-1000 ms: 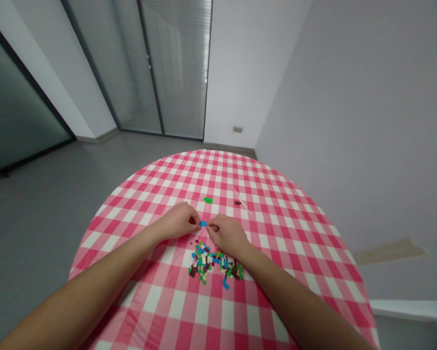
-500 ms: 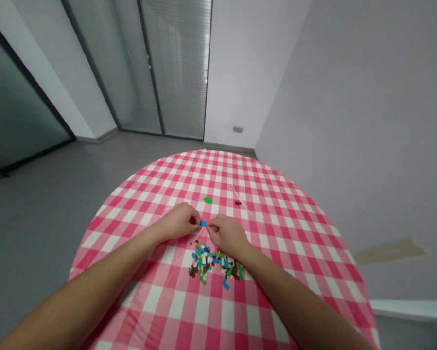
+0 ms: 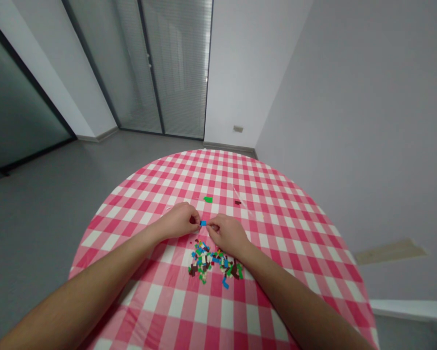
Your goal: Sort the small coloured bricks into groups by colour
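The small blue brick [image 3: 202,223] is the first thing I look at. It is up off the cloth, right between my two hands and just above the big pile. My left hand [image 3: 178,222] comes in from one side and my right hand [image 3: 228,236] comes in from the other. The fingers of both hands are closed on the brick from its two ends, so both hands are pinching it and neither one is open. Right now, this is the only piece I can see being held in the air. The pile of little plastic bricks [image 3: 213,262] lies just below my hands, not touching them. It has blue, green, white, red and brown bits all mixed up together. One blue piece [image 3: 225,283] sticks out at the near edge of the pile. Past my hands, away from the pile, a green brick [image 3: 208,200] and a dark brown brick [image 3: 237,202] lie alone and well apart from each other. All of this is on a round table with a pink and white checked cloth [image 3: 218,311]. My left arm [image 3: 76,296] and my right arm [image 3: 298,301] are bare and reach in over the cloth from the near side. Around the table is a grey floor [image 3: 46,233]. Far off, I can see a glass door with blinds [image 3: 178,68], a pale wall [image 3: 349,121] and a small plate on that wall [image 3: 237,129].
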The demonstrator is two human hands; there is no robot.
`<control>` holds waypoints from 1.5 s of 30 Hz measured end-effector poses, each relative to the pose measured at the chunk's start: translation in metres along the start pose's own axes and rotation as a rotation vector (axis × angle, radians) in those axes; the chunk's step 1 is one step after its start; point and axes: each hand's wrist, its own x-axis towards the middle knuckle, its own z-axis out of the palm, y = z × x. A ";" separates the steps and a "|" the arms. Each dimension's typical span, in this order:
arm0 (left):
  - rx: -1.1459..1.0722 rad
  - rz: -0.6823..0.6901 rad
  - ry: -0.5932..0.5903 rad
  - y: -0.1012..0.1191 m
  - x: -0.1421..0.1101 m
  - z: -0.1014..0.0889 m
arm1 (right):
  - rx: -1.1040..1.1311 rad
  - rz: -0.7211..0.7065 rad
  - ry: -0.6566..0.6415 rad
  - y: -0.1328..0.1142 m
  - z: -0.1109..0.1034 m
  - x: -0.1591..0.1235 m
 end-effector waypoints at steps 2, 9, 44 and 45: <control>-0.008 -0.007 -0.002 -0.001 0.000 0.000 | -0.003 0.002 -0.004 0.000 0.000 0.000; -0.032 -0.014 0.008 -0.002 -0.001 -0.001 | -0.002 0.005 0.008 0.001 0.002 0.000; -0.020 -0.120 0.100 -0.012 -0.005 -0.027 | -0.053 0.149 -0.584 0.012 -0.078 0.000; -0.026 -0.125 0.111 -0.012 -0.005 -0.026 | -0.063 0.154 -0.582 0.012 -0.076 0.000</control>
